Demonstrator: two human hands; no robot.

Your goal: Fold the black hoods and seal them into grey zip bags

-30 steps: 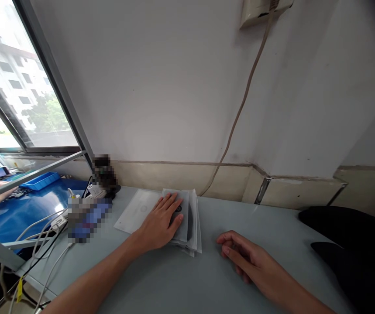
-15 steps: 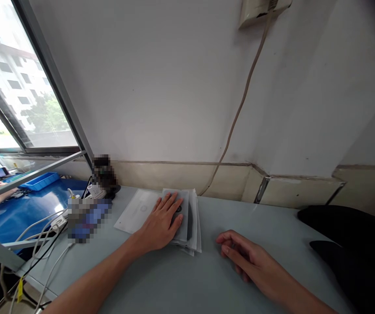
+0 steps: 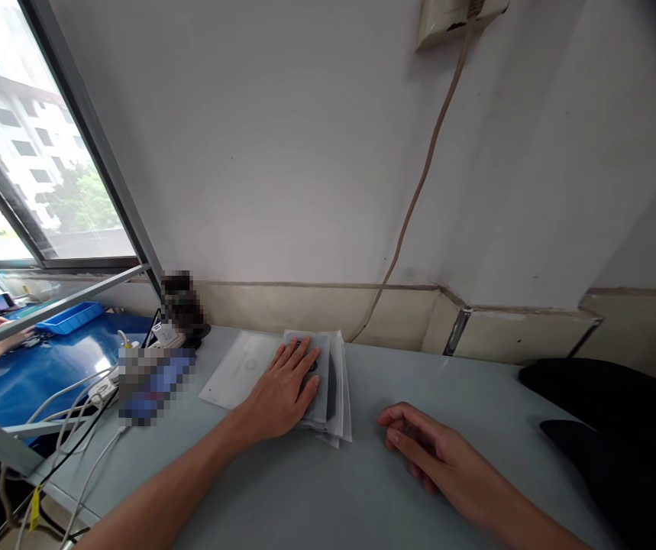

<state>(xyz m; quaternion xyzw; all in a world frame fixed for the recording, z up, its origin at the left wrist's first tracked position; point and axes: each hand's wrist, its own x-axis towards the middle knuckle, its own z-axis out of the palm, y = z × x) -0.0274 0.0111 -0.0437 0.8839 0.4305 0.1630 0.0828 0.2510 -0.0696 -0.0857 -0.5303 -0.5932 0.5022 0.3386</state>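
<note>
My left hand (image 3: 285,393) lies flat, fingers spread, on a stack of thin frosted plastic pouches (image 3: 337,397). The top pouch shows dark round marks, partly covered by my fingers. To the left of that hand, another frosted pouch (image 3: 233,374) lies flat on the grey table, its right part hidden under the stack and hand. My right hand (image 3: 428,454) rests on the table to the right of the stack, apart from it. Its fingers are loosely curled, a gap shows between thumb and palm, and nothing is in it.
A blurred phone-like object (image 3: 159,386) and a power strip (image 3: 104,388) with white cables are at the left. Black fabric (image 3: 619,405) covers the table's right end. Beyond a metal frame (image 3: 58,305), another person's hands work at a blue table (image 3: 69,374) with a blue tray (image 3: 79,317).
</note>
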